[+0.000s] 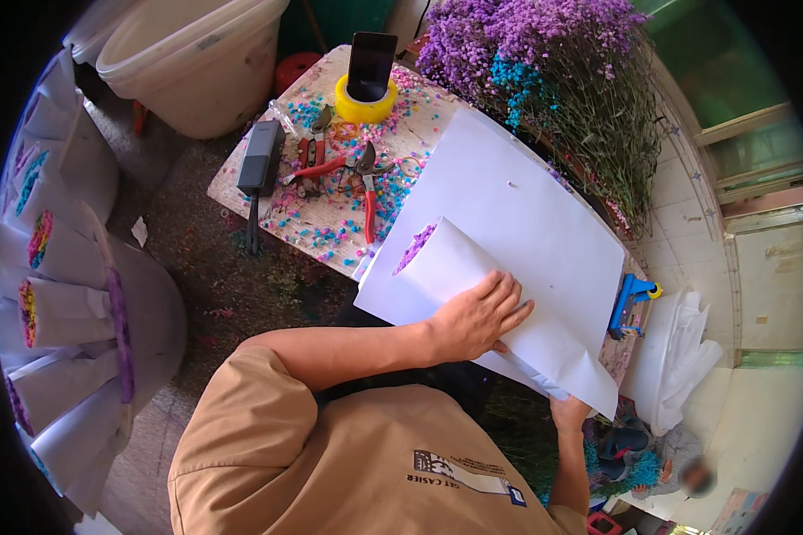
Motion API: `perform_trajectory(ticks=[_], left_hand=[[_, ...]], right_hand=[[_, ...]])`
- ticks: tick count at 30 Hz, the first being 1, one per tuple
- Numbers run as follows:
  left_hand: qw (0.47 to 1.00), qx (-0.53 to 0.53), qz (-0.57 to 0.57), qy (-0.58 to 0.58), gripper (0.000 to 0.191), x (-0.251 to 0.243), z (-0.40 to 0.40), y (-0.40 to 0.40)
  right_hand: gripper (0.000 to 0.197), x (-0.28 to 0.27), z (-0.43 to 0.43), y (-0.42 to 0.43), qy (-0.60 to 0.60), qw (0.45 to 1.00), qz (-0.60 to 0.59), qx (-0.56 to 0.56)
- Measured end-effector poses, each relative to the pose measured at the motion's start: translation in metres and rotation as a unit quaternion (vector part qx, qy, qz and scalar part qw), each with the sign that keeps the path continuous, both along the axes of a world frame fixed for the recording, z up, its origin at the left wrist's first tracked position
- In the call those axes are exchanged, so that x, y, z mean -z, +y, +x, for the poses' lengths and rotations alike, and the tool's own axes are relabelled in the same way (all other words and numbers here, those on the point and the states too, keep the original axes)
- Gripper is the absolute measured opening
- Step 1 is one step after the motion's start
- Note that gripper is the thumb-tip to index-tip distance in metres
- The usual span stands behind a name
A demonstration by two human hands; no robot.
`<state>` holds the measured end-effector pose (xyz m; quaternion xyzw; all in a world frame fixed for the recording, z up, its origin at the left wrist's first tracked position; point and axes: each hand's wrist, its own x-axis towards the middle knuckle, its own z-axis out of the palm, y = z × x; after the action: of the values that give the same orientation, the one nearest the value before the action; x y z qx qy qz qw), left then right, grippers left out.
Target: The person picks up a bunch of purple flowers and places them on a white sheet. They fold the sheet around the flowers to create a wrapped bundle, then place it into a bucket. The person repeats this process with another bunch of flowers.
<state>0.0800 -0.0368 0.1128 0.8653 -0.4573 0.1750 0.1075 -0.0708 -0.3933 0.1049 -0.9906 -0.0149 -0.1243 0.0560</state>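
A bundle of small purple flowers (416,249) lies rolled in a white paper sheet (452,257), its blossoms showing at the open upper-left end. My left hand (478,314) lies over the middle of the roll, fingers on top and thumb at the near side. At the narrow lower-right end, my right hand (569,409) grips the roll, its fingers partly hidden by the paper. Beneath the roll is a stack of flat white paper sheets (542,207) on the wooden table (241,177).
Pruning shears (369,194), a grey power bank (261,157) and a phone (371,67) in a yellow tape roll (366,107) sit among loose petals. Loose purple flowers (535,33) lie beyond. A blue tape dispenser (629,304) is right; wrapped bouquets (73,307) fill a left tub. Another person (682,461) sits lower right.
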Motion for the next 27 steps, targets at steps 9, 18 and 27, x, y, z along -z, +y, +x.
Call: perform_trajectory(ticks=[9,18,27], left_hand=[[1.0,0.006,-0.02,0.001,0.08,0.002,0.002,0.0],[0.999,0.003,-0.036,-0.004,0.08,0.006,0.005,0.0],[0.998,0.003,-0.057,-0.01,0.079,0.009,0.013,-0.006]], right_hand=[[0.076,-0.029,-0.009,0.015,0.162,0.978,-0.096,0.087],[0.042,-0.139,0.031,0.125,0.134,0.98,0.091,-0.112],[0.028,-0.075,0.092,0.143,0.002,0.968,0.021,-0.249]])
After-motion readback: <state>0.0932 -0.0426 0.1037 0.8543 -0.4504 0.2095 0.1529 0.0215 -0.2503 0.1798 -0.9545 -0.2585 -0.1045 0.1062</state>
